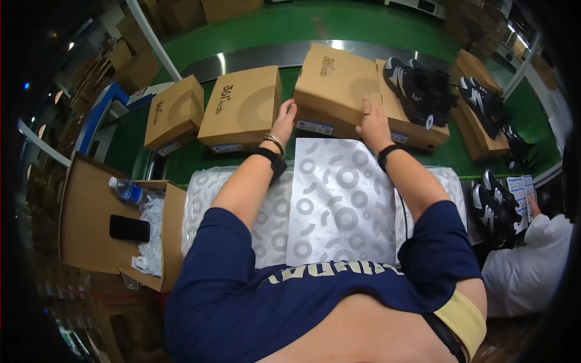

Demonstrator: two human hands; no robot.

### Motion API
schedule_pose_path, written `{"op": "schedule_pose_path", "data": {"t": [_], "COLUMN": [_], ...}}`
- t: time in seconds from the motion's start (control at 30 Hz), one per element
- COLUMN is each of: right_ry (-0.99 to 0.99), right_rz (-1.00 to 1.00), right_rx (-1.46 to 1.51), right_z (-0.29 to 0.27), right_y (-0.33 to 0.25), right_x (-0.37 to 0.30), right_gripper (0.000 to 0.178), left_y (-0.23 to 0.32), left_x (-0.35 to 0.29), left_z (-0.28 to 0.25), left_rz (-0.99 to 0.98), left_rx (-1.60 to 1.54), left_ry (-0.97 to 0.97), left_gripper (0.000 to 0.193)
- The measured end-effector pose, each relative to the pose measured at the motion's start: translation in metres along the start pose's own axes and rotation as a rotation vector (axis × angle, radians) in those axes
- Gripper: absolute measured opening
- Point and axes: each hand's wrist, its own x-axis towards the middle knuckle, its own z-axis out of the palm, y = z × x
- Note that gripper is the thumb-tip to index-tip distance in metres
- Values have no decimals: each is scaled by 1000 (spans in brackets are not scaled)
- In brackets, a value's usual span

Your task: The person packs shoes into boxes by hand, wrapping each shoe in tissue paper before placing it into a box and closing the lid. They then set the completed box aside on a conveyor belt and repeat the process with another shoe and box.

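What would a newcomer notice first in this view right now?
Probably the brown box at upper centre, with the left hand at its left front corner and the right hand at its right front. Just below, the white paper with grey rings stands out. Right of the box, black shoes on another box also draw the eye.

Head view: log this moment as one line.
left hand: shoebox, front-left corner; right hand: front-right; nearer: patterned wrapping paper; right: black sneakers on another shoebox
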Motion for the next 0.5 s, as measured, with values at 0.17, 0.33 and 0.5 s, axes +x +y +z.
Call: {"op": "schedule_pose_path", "data": {"t": [0.17,0.33,0.5], "right_ry": [155,-282,-518], "right_rz": [460,698,662], "right_rx": [990,1041,1055], "right_z": [-50,-47,-89], "right_y": [1,50,57], "right_x": [-24,-56,-155], "right_gripper": [52,55,69], "left_y": [32,-2,26], "left_x": [-45,-65,-161], "left_z": [-20,-11,39], "left_rz": [3,-104,287], "left_rx": [771,564,520], "left_ry": [-147,-105,146], "left_gripper": [69,71,63]}}
